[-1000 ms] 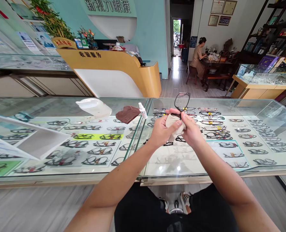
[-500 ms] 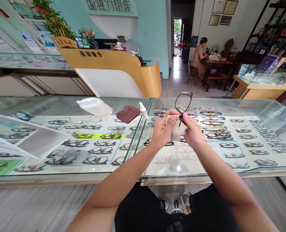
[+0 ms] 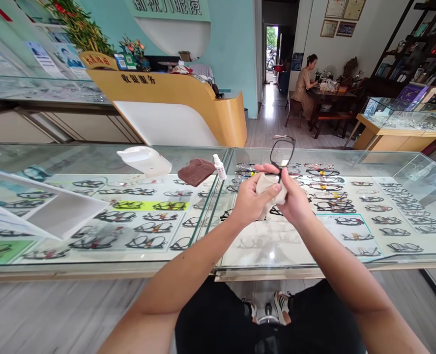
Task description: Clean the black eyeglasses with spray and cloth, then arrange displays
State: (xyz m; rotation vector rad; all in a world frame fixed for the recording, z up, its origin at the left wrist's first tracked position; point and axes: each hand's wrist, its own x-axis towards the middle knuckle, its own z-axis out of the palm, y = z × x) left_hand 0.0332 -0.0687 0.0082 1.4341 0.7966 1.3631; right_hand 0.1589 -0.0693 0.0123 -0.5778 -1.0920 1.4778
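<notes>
Over the glass display case, my right hand (image 3: 294,196) pinches a pair of black-framed eyeglasses (image 3: 272,156) near the bridge, with one lens standing up above my fingers. My left hand (image 3: 253,197) is closed on a pale beige cloth (image 3: 267,186), which is wrapped about the lower part of the glasses and hides the other lens. The two hands are close together, thumbs on the near side. Left of them, a small white spray bottle (image 3: 219,167) stands on the glass beside a crumpled brown cloth (image 3: 195,172).
A white plastic container (image 3: 144,162) lies on the counter glass (image 3: 199,231), and a white box-like stand (image 3: 51,211) is at the left. Rows of eyeglasses (image 3: 149,242) lie under the glass. Beyond are a wooden reception desk (image 3: 228,115) and a person (image 3: 305,88) seated at a table.
The cloth and my left thumb have shifted slightly on the glasses. The raised lens has moved a little up and right and turned slightly.
</notes>
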